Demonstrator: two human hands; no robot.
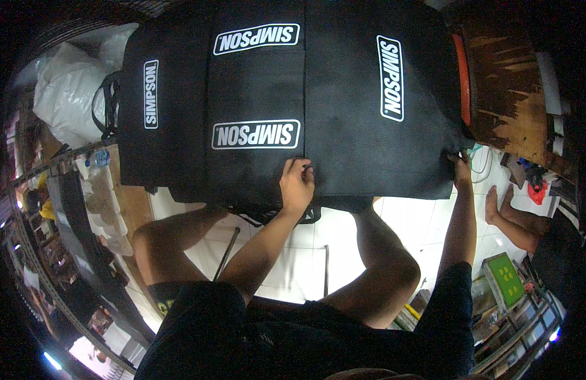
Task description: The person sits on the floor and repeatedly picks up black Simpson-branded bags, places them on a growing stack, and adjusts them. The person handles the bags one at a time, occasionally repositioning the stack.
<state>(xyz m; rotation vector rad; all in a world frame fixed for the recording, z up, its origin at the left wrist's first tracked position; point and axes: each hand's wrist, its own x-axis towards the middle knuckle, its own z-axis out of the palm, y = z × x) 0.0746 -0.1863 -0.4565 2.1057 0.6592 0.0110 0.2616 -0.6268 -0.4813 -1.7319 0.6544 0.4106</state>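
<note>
A large black fabric sheet (350,145) with several white-framed printed patches lies spread across the work surface before me. Seams divide it into panels. My left hand (296,187) rests at its near part beside a seam, fingers curled in a pinch; a tiny dark bit shows at the fingertips, too small to name. At the right near corner, my right hand (462,170) is closed on the fabric's edge. Black straps (108,104) stick out at the left side, and more black webbing (258,215) hangs below the near edge.
White plastic bags (74,95) stand at the far left. A wooden board (505,82) is at the right, with an orange strip (461,79) beside it. Another person's bare leg (517,225) is on the right. A green-yellow screen frame (505,278) leans at lower right.
</note>
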